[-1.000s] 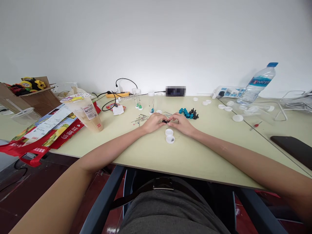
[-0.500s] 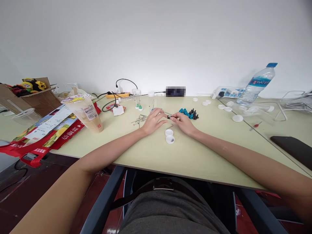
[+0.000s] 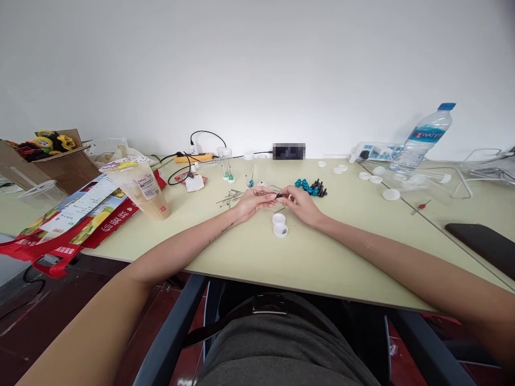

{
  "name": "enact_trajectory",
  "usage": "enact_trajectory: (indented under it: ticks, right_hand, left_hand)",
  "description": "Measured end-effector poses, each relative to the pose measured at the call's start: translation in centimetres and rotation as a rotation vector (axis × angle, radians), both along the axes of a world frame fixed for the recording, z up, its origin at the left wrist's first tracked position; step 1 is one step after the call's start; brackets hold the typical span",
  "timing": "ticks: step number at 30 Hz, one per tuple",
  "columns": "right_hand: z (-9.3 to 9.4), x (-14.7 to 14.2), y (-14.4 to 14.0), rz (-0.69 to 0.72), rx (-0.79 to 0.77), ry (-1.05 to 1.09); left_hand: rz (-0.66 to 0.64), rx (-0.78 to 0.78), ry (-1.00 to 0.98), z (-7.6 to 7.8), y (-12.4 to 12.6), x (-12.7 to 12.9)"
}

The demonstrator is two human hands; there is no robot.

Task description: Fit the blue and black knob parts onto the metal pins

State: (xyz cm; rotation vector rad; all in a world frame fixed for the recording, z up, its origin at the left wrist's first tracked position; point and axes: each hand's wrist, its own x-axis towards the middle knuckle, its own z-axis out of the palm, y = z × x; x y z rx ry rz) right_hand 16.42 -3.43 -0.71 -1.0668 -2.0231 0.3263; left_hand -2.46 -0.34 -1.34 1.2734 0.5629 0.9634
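Observation:
My left hand [image 3: 254, 203] and my right hand [image 3: 301, 206] meet over the middle of the table, fingers closed. Between their fingertips is a small black piece [image 3: 279, 196], pinched from both sides; its exact shape is partly hidden. Just beyond my right hand lie a cluster of small teal pieces [image 3: 306, 186] and a cluster of similar black pieces [image 3: 321, 189]. Beside my left hand, thin metal pins [image 3: 228, 198] are scattered. Two round white caps [image 3: 280, 230] sit in front of the hands, the nearer one with tiny metallic bits inside.
Clear tubes [image 3: 226, 163] with green-ended pins stand behind on the left. A drink cup [image 3: 151, 187] and red bag [image 3: 120, 220] are further left. Rightward are loose white caps [image 3: 391, 194], a water bottle [image 3: 422, 139], a power strip [image 3: 378, 152] and a dark phone [image 3: 483, 244].
My left hand has rolled palm-up, showing the inner forearm, and its fingertips have come to the black piece. My right hand has stayed nearly in place. A tube holding teal-ended pins is now uncovered.

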Motion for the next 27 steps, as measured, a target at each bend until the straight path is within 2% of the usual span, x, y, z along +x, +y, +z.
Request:
enact_trajectory:
  ticks: [4, 9, 23, 27]
  right_hand:
    - [0.2, 0.0, -0.2, 0.003, -0.065, 0.059]
    - [0.4, -0.1, -0.5, 0.108, -0.139, 0.03]
    - [0.6, -0.2, -1.0, 0.077, 0.011, 0.024]
    - [0.6, -0.1, -1.0, 0.096, -0.032, 0.001]
  left_hand:
    - [-0.018, -0.029, -0.037, 0.1, 0.0, 0.0]
    - [-0.023, -0.079, -0.113, 0.1, -0.1, -0.1]
    - [-0.033, -0.127, -0.14, -0.3, -0.4, -0.1]
    - [-0.046, -0.13, -0.136, -0.2, -0.8, 0.0]
